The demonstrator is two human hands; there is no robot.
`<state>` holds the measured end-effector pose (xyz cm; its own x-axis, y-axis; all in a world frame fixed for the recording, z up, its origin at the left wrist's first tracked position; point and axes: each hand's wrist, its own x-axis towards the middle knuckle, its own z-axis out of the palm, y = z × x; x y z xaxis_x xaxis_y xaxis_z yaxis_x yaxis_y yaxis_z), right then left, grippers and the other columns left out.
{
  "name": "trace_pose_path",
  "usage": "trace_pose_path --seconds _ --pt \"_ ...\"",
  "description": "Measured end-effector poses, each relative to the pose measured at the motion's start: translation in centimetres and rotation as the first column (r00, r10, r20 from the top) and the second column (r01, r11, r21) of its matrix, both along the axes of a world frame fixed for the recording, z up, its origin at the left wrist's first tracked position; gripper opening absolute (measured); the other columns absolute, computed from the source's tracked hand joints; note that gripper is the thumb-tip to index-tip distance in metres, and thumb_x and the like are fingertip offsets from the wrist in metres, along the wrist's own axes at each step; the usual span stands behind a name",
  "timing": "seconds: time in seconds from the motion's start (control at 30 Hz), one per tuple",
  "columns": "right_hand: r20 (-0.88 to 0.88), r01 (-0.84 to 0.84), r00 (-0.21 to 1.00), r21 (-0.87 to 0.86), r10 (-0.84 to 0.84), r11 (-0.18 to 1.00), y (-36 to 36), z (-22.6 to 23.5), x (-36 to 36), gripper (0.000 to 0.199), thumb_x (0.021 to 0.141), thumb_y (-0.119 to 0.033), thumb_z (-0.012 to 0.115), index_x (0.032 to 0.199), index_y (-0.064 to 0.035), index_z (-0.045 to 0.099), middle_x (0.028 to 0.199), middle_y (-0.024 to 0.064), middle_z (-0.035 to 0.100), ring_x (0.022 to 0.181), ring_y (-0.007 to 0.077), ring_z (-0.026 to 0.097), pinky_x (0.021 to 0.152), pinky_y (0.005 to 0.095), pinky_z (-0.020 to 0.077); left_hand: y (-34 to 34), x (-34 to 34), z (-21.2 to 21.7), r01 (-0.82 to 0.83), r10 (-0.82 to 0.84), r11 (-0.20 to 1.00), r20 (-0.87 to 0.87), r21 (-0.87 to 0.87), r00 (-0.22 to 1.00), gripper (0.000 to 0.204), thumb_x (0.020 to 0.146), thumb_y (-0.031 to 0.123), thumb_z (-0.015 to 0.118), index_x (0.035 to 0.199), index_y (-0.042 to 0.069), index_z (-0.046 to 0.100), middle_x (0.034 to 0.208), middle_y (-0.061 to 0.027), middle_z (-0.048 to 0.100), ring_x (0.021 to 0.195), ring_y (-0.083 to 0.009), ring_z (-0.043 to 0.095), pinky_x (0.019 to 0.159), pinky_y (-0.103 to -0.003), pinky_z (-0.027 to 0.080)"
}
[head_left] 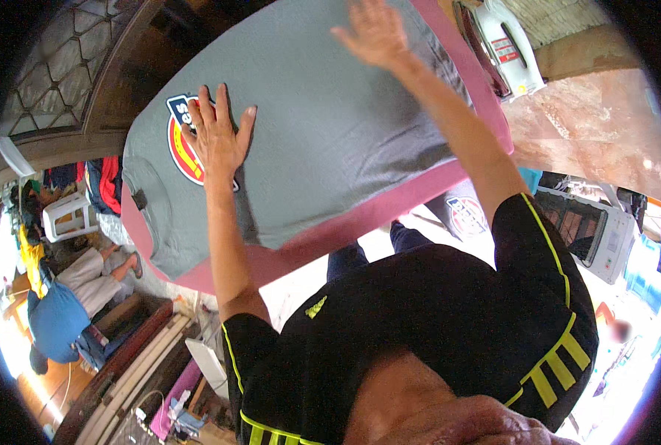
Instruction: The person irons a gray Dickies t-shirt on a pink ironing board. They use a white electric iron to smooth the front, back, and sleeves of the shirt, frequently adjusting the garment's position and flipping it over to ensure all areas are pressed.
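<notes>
A grey T-shirt (315,133) lies spread over a pink-covered ironing board (345,216), its neckline toward the left end. My left hand (219,141) rests flat on the chest, fingers stretched out, partly covering a round red, yellow and blue print (184,152). Farther off, near the shirt's far edge, is my right hand (378,35). It is a little blurred, with its fingers spread and nothing held; whether it touches the cloth I cannot tell. Soft creases run through the shirt toward its right end.
A white iron (510,48) sits just beyond the board's right end, beside a brownish surface (597,119). Another printed grey garment (460,211) shows below the board. At left are a white stool (69,217) and a person in blue (60,322); a white-framed appliance (601,237) is at right.
</notes>
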<state>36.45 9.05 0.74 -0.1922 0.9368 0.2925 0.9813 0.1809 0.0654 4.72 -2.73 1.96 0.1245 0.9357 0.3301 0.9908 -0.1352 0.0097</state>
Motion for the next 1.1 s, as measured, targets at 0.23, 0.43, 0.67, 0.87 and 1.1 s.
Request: trace_pose_path --seconds 0.23,0.43,0.67,0.87,1.1 --pt "-0.204 -0.354 0.920 -0.062 0.335 0.933 -8.8 -0.5 0.7 0.069 0.098 -0.053 0.046 0.149 -0.0079 0.038 0.159 0.0159 0.027 0.147 0.0352 0.024 0.119 0.0490 0.0220 -3.2 11.1 -1.4 0.030 -0.030 0.999 0.040 0.020 0.999 0.074 0.092 0.062 0.048 0.150 0.017 0.041 0.159 -0.0198 0.029 0.147 -0.0451 0.022 0.112 -0.069 0.014" --pt "-0.120 -0.172 0.970 0.270 0.210 0.947 -8.9 -0.3 10.7 0.061 0.095 -0.043 0.056 0.132 0.0049 0.053 0.141 0.0266 0.047 0.132 0.0472 0.042 0.107 0.0549 0.0354 -11.9 24.0 -0.4 0.349 -0.338 0.930 0.106 -0.115 0.935 0.071 0.092 0.061 0.050 0.149 0.020 0.041 0.159 -0.0151 0.029 0.147 -0.0413 0.022 0.113 -0.067 0.016" --pt "-0.081 -0.468 0.883 -0.069 0.463 0.881 -18.9 0.0 12.5 0.066 0.095 -0.051 0.053 0.150 -0.0168 0.039 0.158 0.0087 0.030 0.145 0.0340 0.028 0.115 0.0540 0.0259 -19.4 24.1 -1.5 0.500 -0.418 0.856 0.392 -0.133 0.820 0.058 0.090 0.045 0.061 0.139 0.017 0.053 0.152 -0.0120 0.043 0.143 -0.0353 0.035 0.113 -0.059 0.024" --pt "-0.178 -0.457 0.877 -0.025 0.446 0.889 -17.2 -0.3 10.2 0.063 0.094 -0.051 0.054 0.148 -0.0209 0.042 0.155 0.0125 0.034 0.143 0.0384 0.029 0.113 0.0559 0.0279 -18.4 14.4 -0.6 -0.262 0.228 0.952 0.207 0.160 0.952 0.051 0.095 0.038 0.054 0.138 0.010 0.052 0.146 -0.0205 0.045 0.139 -0.0441 0.035 0.108 -0.063 0.027" --pt "-0.141 -0.662 0.743 -0.018 0.654 0.749 -17.6 -0.1 -4.1 0.062 0.095 -0.048 0.057 0.149 -0.0208 0.042 0.157 0.0127 0.031 0.144 0.0401 0.027 0.114 0.0558 0.0266 -22.5 10.4 -2.7 -0.435 0.422 0.901 0.231 0.007 0.877 0.054 0.098 0.036 0.046 0.144 0.008 0.046 0.153 -0.0237 0.035 0.142 -0.0516 0.025 0.110 -0.067 0.020"
